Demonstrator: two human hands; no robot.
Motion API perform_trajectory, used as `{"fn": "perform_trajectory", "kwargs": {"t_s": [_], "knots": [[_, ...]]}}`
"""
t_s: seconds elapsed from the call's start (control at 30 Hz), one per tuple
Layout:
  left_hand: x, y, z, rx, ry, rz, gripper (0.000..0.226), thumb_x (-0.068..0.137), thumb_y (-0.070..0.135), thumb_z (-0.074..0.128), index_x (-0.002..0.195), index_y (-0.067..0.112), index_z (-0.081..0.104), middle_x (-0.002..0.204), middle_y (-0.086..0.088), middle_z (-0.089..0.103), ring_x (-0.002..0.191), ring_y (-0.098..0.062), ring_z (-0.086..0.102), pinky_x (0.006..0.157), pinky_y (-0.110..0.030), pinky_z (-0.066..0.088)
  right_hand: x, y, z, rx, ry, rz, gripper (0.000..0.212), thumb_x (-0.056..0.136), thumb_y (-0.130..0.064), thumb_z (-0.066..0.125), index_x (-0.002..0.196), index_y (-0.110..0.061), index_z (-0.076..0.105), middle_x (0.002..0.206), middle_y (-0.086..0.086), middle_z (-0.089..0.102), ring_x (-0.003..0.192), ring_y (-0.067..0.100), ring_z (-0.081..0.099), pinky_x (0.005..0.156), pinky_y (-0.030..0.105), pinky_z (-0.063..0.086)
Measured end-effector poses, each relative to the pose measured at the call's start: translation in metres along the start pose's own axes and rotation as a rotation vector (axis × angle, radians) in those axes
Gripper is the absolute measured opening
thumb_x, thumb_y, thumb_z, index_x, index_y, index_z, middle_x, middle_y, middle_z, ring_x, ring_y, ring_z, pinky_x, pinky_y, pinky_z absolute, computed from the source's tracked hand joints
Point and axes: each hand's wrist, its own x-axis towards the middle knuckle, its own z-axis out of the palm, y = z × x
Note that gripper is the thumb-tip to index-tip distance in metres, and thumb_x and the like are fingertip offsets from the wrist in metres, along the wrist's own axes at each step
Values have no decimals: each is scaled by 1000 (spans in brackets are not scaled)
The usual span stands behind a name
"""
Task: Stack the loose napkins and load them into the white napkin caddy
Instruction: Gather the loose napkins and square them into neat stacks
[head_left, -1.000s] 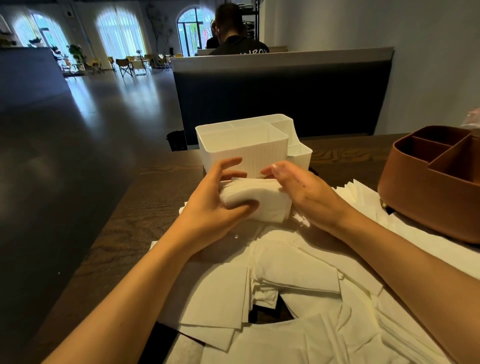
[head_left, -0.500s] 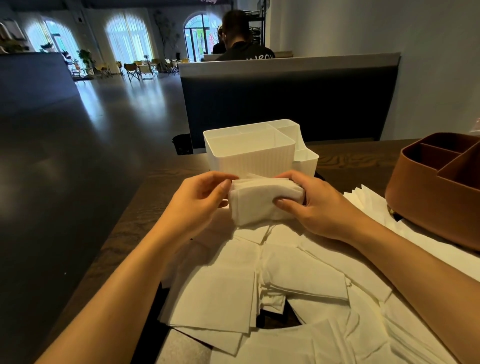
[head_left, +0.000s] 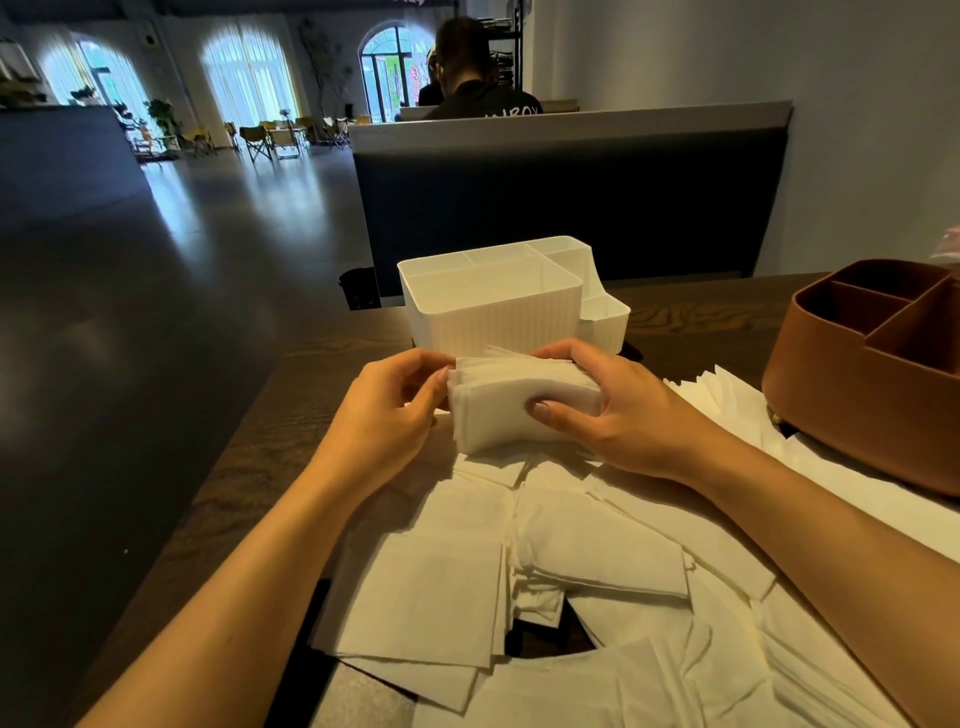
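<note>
Napkin stack (head_left: 511, 402): right hand (head_left: 618, 410) grips it; left hand (head_left: 387, 410) pinches its edge. White caddy (head_left: 493, 306) at twelve o'clock, loose napkins (head_left: 571, 561) at six.

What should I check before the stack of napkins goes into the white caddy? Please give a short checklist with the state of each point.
1. Stack of napkins held at both ends, by left hand and right hand: ok.
2. Stack edges aligned: not ok, top layers fan out.
3. Large front compartment of white caddy free: ok, nothing seen inside.
4. Caddy upright on table: ok.
5. Stack fits the compartment: cannot tell.
6. Loose napkins all gathered: not ok, many remain.
</note>
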Motion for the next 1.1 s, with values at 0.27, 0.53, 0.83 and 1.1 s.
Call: {"fn": "perform_trajectory", "kwargs": {"t_s": [0.27, 0.53, 0.83, 1.1], "knots": [[1, -5, 2, 116, 43, 73, 20, 96, 23, 68, 104, 41, 63, 93, 30, 63, 88, 12, 64, 68, -6, 51, 0, -1, 1, 9, -3, 4, 53, 88, -49, 62, 137, -34, 49, 128, -11, 58, 111, 11, 60, 86, 25, 59], [5, -8, 1, 121, 111, 96, 11, 96, 24, 65, 101, 34, 65, 87, 20, 67, 83, 5, 65, 67, -7, 54, -1, -2, 1, 24, 1, 22, 57, 84, -53, 60, 137, -35, 49, 130, -11, 57, 114, 12, 58, 88, 25, 58], [5, -7, 1, -2, 165, 47, 9, 100, 30, 61, 109, 27, 63, 101, 18, 67, 94, 4, 66, 75, -13, 55, -2, -4, 1, 1, 3, 15, 60, 82, -56, 58, 137, -32, 49, 123, -12, 57, 109, 11, 60, 84, 22, 57], [3, -8, 0, 99, 169, 99, 11, 99, 33, 62, 108, 32, 68, 95, 24, 66, 89, 5, 66, 73, -11, 55, -2, -6, 3, -8, 28, 4, 54, 82, -55, 58, 131, -33, 54, 117, -15, 58, 101, 10, 61, 77, 16, 55]]}}
